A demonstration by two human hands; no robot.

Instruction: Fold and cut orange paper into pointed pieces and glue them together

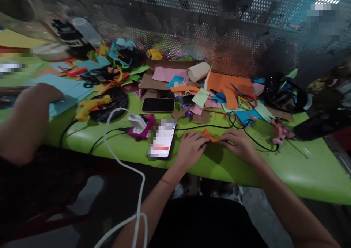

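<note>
A small folded piece of orange paper (210, 135) lies on the green table (301, 167) between my two hands. My left hand (192, 145) pinches its left end with fingers closed. My right hand (238, 142) grips its right end the same way. Both hands rest on the table near its front edge. A lit phone (163, 138) lies just left of my left hand.
Another person's arm (27, 120) rests on blue paper (68, 91) at the left. A dark phone (158, 105), a yellow glue gun (90, 107), a pink glue gun (281, 133), scissors (244, 98), orange sheets (227, 85), a white charger cable (131, 175) and paper scraps lie about.
</note>
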